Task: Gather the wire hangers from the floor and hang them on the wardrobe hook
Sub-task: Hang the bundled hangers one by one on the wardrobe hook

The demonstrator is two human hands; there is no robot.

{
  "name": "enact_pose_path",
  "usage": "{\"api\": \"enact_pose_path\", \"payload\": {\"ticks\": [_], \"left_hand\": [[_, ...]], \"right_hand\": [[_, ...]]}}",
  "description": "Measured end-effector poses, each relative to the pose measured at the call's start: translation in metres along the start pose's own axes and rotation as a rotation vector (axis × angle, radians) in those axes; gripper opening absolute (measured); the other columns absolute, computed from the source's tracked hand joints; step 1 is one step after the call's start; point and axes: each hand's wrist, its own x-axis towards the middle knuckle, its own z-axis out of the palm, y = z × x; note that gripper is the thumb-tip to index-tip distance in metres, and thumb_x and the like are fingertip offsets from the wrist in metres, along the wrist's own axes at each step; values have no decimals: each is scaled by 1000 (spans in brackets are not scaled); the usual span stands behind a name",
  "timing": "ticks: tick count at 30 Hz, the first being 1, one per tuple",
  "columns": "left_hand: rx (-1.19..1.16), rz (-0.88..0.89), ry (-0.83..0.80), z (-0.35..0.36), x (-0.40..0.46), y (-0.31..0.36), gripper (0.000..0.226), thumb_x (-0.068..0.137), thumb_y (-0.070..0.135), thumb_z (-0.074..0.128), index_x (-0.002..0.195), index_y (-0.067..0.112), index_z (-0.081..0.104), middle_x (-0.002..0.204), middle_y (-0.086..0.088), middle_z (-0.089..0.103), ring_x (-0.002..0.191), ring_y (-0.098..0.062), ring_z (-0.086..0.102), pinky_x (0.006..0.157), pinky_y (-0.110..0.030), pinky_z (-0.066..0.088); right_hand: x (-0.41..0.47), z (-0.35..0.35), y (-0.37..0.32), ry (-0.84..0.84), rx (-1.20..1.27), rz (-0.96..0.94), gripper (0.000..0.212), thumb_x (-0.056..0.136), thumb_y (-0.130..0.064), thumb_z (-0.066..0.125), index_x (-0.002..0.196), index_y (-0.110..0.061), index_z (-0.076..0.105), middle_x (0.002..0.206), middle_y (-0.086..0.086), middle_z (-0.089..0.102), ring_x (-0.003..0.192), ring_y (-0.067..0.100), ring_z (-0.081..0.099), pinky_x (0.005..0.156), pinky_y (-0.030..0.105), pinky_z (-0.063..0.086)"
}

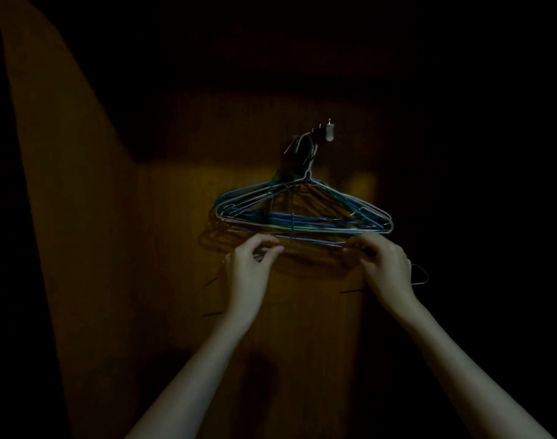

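Observation:
A bundle of several wire hangers [302,213], grey, blue and green, hangs by its necks from a small white wardrobe hook [329,133] on the dim brown wooden panel. My left hand [250,267] pinches the left end of the lowest hanger bar just under the bundle. My right hand [386,264] grips the right end of the same low bar. A further dark wire hanger [421,274] pokes out to the right behind my right hand; its grip is hidden.
The scene is very dark. A lit strip of wooden wardrobe panel [81,217] runs down the left. The hangers' shadows fall on the wood [226,239] below left of the bundle. Everything to the right and top is black.

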Motion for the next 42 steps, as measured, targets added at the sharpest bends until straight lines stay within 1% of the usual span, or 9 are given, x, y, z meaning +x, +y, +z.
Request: {"api": "enact_pose_path", "payload": {"ticks": [3, 6, 8, 13, 17, 23, 31, 37, 42], "left_hand": [[91, 90, 57, 10, 23, -1, 7, 84, 25, 67, 89, 28, 71, 77, 21, 63, 78, -2, 61, 87, -40, 48], [214, 206, 92, 14, 45, 10, 16, 89, 30, 62, 102, 29, 70, 99, 14, 67, 92, -3, 58, 89, -15, 26], [322, 304, 114, 18, 59, 18, 24, 90, 37, 57, 111, 31, 67, 112, 12, 65, 104, -6, 55, 86, -19, 19], [445, 384, 37, 29, 83, 27, 41, 87, 51, 41, 118, 35, 62, 116, 13, 61, 112, -9, 51, 100, -37, 24], [489, 457, 26, 32, 87, 21, 41, 90, 52, 37, 118, 35, 62, 115, 12, 60, 112, -10, 53, 104, -45, 24], [411, 576, 100, 39, 87, 22, 35, 90, 43, 41, 111, 31, 65, 106, 9, 60, 99, -10, 60, 106, -51, 25], [571, 565, 25, 56, 116, 12, 43, 92, 42, 34, 120, 25, 62, 118, 6, 58, 108, -14, 56, 97, -39, 30], [768, 468, -134, 60, 148, -7, 33, 97, 33, 39, 123, 23, 56, 140, 9, 40, 127, -9, 38, 102, -33, 20], [825, 413, -227, 66, 164, -17, 41, 96, 37, 40, 136, 29, 46, 149, 12, 32, 136, -7, 27, 106, -33, 18]], "right_hand": [[25, -4, 6, 77, 6, 7, 7, 80, -16, 71, 87, -18, 70, 96, -4, 66, 92, 17, 62, 64, 30, 47], [47, -9, 8, 146, -2, 29, 6, 81, -17, 69, 87, -16, 70, 93, -5, 61, 86, 11, 57, 55, 23, 36], [61, -12, 11, 205, -17, 39, 5, 82, -17, 69, 86, -16, 70, 92, -3, 61, 85, 15, 59, 57, 26, 36], [82, -8, 15, 279, -63, 9, 4, 84, -15, 67, 87, -17, 69, 91, -1, 61, 84, 20, 61, 59, 31, 41], [83, -5, 21, 316, -55, -35, 6, 84, -10, 66, 86, -16, 68, 90, -1, 61, 78, 18, 60, 59, 37, 48], [85, -7, 34, 349, 47, -30, 3, 81, -11, 69, 81, -13, 69, 84, -8, 56, 76, 9, 54, 59, 29, 42], [120, 21, 55, 296, 52, 86, 16, 82, -5, 66, 88, -20, 69, 88, -9, 57, 87, 16, 59, 61, 26, 38], [138, 49, 56, 206, -38, 71, 40, 81, 5, 56, 102, -27, 67, 100, -6, 58, 94, 17, 59, 74, 42, 49], [151, 57, 62, 145, -53, 92, 38, 82, 7, 52, 101, -23, 67, 98, -10, 54, 92, 9, 55, 64, 27, 39]]}}
